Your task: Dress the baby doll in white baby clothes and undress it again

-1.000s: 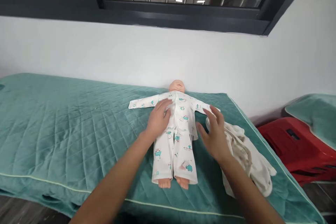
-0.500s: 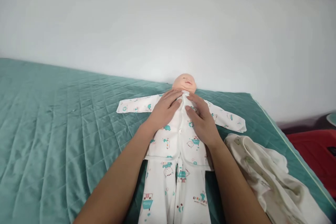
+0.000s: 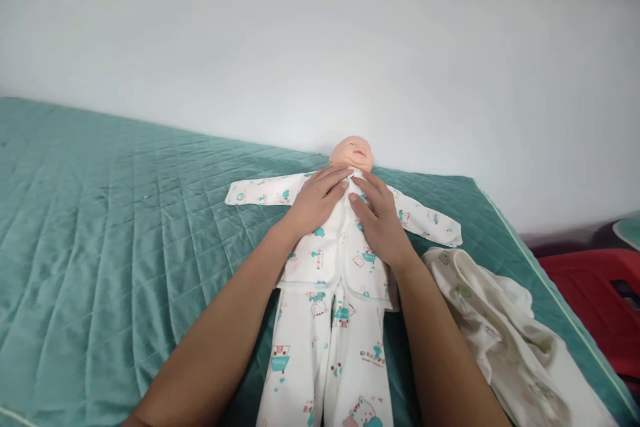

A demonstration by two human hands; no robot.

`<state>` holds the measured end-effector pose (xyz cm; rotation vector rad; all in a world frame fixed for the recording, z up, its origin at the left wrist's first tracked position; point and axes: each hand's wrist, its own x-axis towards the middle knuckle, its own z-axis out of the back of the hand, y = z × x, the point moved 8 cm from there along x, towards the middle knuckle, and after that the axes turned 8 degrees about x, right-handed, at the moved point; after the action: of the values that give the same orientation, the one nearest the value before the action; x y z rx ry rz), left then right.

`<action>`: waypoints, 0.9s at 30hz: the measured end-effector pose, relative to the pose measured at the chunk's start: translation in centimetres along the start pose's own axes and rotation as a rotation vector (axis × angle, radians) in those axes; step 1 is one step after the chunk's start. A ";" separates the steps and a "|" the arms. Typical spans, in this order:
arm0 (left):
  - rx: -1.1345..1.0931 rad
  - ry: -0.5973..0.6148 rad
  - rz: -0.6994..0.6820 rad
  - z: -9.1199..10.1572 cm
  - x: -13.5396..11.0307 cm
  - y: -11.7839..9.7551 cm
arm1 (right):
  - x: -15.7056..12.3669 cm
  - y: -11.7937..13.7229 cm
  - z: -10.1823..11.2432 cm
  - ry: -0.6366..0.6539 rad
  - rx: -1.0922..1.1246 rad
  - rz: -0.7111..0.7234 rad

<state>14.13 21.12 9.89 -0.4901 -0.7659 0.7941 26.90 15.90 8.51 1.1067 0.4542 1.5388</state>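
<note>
A baby doll (image 3: pixel 352 152) lies on its back with its head toward the wall. It wears a white long-sleeved jacket (image 3: pixel 320 273) printed with small teal and red figures, its sleeves spread wide. Matching trousers (image 3: pixel 300 353) stretch toward me below the jacket. My left hand (image 3: pixel 320 199) lies flat on the upper chest at the left, fingers extended. On the other side of the front opening, my right hand (image 3: pixel 380 217) rests on the chest with its fingers apart. A round button shows between my wrists.
Crumpled cream baby clothing (image 3: pixel 500 327) lies to the right of my right forearm. Green quilted bedding (image 3: pixel 125 247) runs up to a white wall (image 3: pixel 250 47). Beyond the bed's right edge stands a red object (image 3: pixel 585 293).
My view has shifted slightly, so more of the trousers shows. Both hands stay on the doll's chest in nearly the same spot.
</note>
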 end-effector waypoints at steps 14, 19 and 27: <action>0.048 -0.008 -0.001 0.0 -0.2 0.0 | -0.3 0.1 0.6 -0.152 0.119 -0.001; 0.062 0.009 -0.059 0.0 -0.3 -1.0 | -0.3 0.2 0.5 -0.130 0.100 0.013; 0.067 -0.021 -0.095 0.3 -0.5 -1.2 | -0.9 0.4 0.7 -0.138 0.143 -0.008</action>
<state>14.21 19.96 10.66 -0.3829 -0.7735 0.7349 27.21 14.74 8.82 1.3109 0.4789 1.4298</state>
